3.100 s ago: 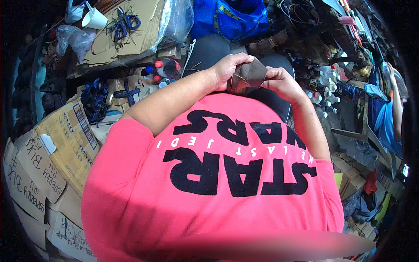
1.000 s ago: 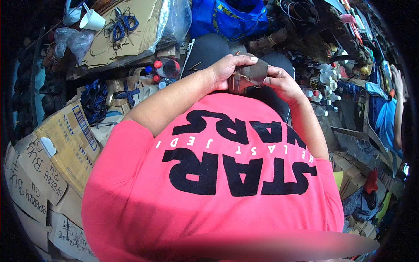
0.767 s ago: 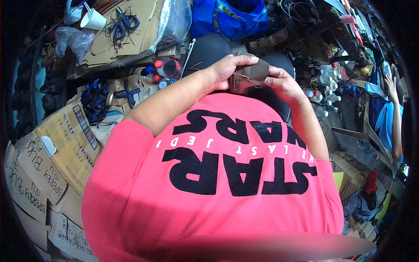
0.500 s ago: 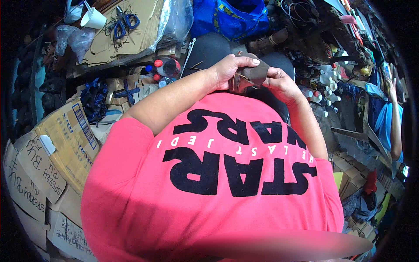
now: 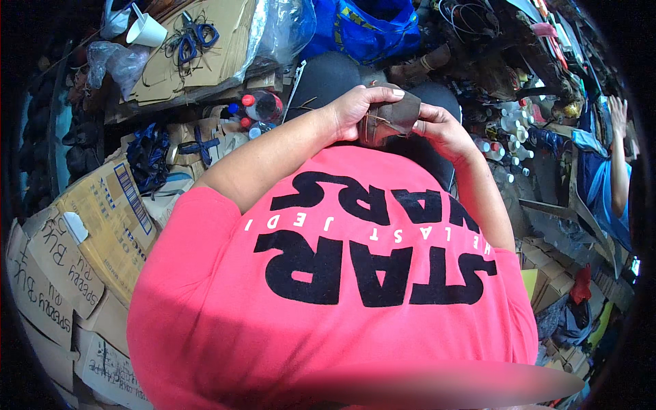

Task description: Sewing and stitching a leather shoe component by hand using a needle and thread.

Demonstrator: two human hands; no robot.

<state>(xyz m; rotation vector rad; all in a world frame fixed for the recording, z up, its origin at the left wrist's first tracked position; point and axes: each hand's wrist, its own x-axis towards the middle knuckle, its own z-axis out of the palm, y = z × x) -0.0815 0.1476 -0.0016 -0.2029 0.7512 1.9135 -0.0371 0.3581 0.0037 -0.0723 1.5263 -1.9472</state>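
In front of my belly, over my dark-trousered lap (image 5: 329, 80), I hold a brown leather piece that looks like a shoe upper (image 5: 398, 117). A thin light-coloured cord or thread lies across its side. My left hand (image 5: 355, 111) grips its left part, thumb stretched along the top edge and the other fingers mostly hidden beneath. At its right edge my right hand (image 5: 441, 130) is closed, with thumb and fingers pinched at the leather. Whether those fingers also hold a thread or needle cannot be made out.
Ahead to the left, blue-handled scissors (image 5: 186, 48) lie on stacked brown sheets (image 5: 229, 41) beside a white cup (image 5: 145, 31). A blue bag (image 5: 376, 31) stands ahead. Bottles (image 5: 263, 107) and cardboard (image 5: 102, 225) are at left; several small bottles (image 5: 516, 126) and a co-worker's arm (image 5: 620, 160) at right.
The leather piece has tilted slightly in my hands, showing more of its side. My hands stay nearly in place. At the far right, the co-worker's hand has risen.
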